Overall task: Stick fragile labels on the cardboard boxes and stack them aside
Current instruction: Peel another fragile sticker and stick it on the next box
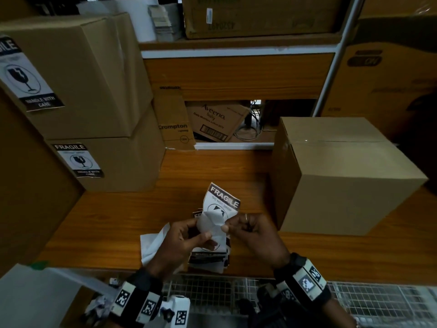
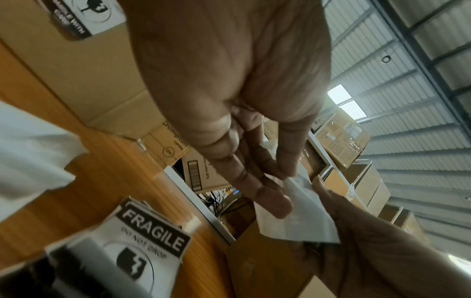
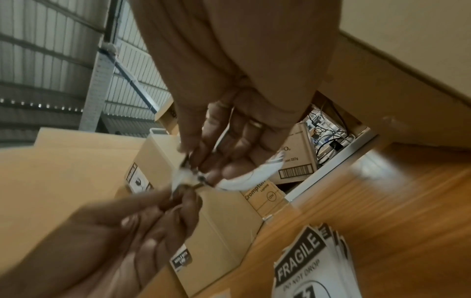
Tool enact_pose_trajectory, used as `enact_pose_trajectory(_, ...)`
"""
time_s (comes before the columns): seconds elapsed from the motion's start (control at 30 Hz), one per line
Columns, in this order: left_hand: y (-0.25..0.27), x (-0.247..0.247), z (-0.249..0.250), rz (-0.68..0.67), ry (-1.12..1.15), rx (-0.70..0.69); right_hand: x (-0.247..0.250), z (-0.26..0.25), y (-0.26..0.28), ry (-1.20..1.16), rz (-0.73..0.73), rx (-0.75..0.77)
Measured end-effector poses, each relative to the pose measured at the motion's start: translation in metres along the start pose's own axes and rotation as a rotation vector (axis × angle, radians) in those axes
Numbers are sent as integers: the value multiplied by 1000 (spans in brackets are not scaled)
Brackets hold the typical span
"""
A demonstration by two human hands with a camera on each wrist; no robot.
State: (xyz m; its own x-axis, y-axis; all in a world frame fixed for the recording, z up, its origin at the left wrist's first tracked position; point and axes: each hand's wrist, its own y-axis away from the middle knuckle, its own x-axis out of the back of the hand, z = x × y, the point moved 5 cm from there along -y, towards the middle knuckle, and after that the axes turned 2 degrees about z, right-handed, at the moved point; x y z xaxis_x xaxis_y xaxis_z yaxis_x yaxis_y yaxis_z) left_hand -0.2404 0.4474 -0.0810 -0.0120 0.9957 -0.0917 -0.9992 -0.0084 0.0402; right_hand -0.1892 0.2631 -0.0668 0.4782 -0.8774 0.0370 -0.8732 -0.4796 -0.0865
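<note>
Both hands hold one black-and-white FRAGILE label (image 1: 223,200) above the wooden table (image 1: 236,166). My left hand (image 1: 203,233) pinches its white backing sheet (image 2: 293,221), which is peeled down from the label. My right hand (image 1: 228,227) pinches the label's lower edge (image 3: 244,179). A stack of the same labels (image 1: 208,256) lies on the table under the hands. A plain taped cardboard box (image 1: 343,176) with no visible label stands to the right. Two boxes with fragile labels are stacked at the left, the upper box (image 1: 82,74) on the lower box (image 1: 123,162).
A loose white backing sheet (image 1: 151,245) lies left of the label stack. Crompton (image 1: 173,129) and Aveeno (image 1: 215,121) cartons stand behind the table's back edge. A shelf with more cartons (image 1: 260,17) is above. A wire basket (image 1: 354,301) sits below the front edge.
</note>
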Motion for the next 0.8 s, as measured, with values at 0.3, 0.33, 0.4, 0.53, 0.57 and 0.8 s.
enact_pose_trajectory(0.3, -1, -4, -27, 167, 82, 23, -9, 12, 4, -16, 136, 77)
enact_pose_trajectory(0.33, -3, -3, -29, 180, 84, 34, -9, 13, 6, -18, 128, 71)
enact_pose_trajectory(0.4, -4, -1, -30, 189, 83, 45, -12, 16, 10, -16, 101, 55)
enact_pose_trajectory(0.53, -1, -2, -29, 157, 105, 37, -16, 24, 14, 32, 146, 65)
enact_pose_trajectory(0.57, -1, -3, -28, 150, 103, 36, -16, 25, 14, 45, 173, 68)
enact_pose_trajectory(0.8, -7, 4, -27, 131, 12, 7, -14, 27, 11, 58, 199, -10)
